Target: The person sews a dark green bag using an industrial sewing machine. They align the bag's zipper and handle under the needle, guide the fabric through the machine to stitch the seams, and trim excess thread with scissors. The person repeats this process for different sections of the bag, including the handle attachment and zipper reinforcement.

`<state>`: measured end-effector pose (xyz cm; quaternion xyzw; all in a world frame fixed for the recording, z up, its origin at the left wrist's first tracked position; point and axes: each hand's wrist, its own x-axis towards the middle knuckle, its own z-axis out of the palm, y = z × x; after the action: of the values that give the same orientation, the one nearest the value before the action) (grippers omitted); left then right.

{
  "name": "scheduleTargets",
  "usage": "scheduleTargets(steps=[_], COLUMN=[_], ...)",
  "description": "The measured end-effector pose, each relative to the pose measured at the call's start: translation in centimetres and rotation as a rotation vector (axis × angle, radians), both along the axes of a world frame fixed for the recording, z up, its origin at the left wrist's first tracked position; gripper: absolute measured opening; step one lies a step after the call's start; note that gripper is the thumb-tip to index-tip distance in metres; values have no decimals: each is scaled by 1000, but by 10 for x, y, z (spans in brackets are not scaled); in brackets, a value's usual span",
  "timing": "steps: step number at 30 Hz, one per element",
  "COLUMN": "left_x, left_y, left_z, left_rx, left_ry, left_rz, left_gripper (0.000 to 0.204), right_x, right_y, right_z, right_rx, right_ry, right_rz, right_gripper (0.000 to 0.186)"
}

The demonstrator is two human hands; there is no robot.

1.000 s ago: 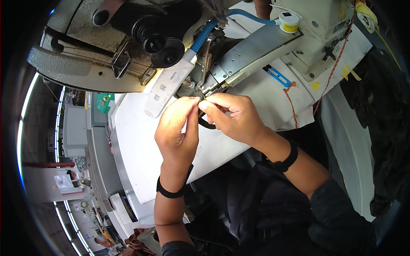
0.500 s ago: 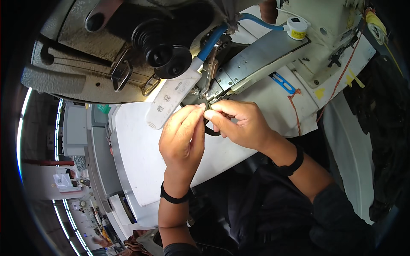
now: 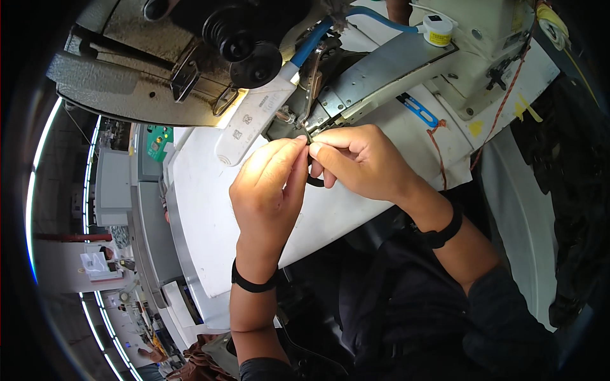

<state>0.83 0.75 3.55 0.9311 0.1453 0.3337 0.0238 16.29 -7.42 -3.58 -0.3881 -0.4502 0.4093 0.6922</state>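
White worktop (image 3: 203,216), sewing machine (image 3: 387,77) | left hand (image 3: 270,181), right hand (image 3: 368,159) both pinching thin dark strip (image 3: 316,182), tips nearly meeting | strip just before machine's metal plate, in bright light, presumably for fine control, clear sight

Single wide fisheye view, worn on the head, facing down, fairly close above the hands (image 3: 267,181)

Strip lights (image 3: 29,222), left, glaring white; warm glow beneath machine head (image 3: 136,92); table (image 3: 206,209) bright; left hand (image 3: 264,181) highlighted; clothing (image 3: 394,305) in deep shadow; fisheye-bent edges, black rim
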Motion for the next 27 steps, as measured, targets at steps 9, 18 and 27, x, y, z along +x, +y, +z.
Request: scheduleTargets(steps=[9,18,27], left_x=[-5,-2,-4], left_y=[-15,-11,6], left_z=[-20,-24,-15], left_rx=[-67,5,314], left_ry=[-110,-148,-88], left_rz=[68,108,7], left_gripper=[33,21,28], right_x=[-2,-8,-12], right_y=[-7,-10,-6], right_z=[4,13,13], right_rx=[-81,-123,-113], right_ry=[71,91,55], right_rz=[22,-63,-133], right_gripper=[23,21,20])
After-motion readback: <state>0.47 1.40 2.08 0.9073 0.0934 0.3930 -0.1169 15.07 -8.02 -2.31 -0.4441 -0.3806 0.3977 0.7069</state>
